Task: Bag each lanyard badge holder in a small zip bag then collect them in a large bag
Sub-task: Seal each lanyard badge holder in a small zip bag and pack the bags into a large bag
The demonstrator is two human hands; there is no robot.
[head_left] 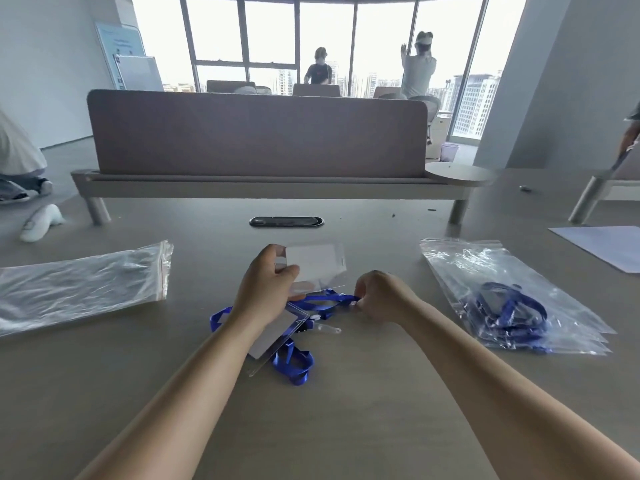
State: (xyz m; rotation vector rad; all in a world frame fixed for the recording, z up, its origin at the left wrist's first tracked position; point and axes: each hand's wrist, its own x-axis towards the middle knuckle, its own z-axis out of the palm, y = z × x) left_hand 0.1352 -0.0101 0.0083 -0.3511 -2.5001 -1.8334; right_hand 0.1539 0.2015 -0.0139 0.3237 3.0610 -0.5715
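Some lanyards lie bagged in the filled zip bags (460, 268) at the right, while the left hand (266, 285) pinches a clear badge holder (315, 263) over the table's middle, the right hand (377, 296) pinches its blue lanyard (329, 299), and a second badge holder (273, 336) is not yet bagged beside the empty zip bags (79, 282).

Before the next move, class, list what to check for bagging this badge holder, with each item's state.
1. Left hand grips the clear plastic badge holder: ok.
2. Right hand pinches a blue fabric lanyard: ok.
3. Lanyard free of the tangled pile beneath: cannot tell.
4. Stack of clear small zip bags lies at left: ok.
5. One small bag picked up and opened: not ok.
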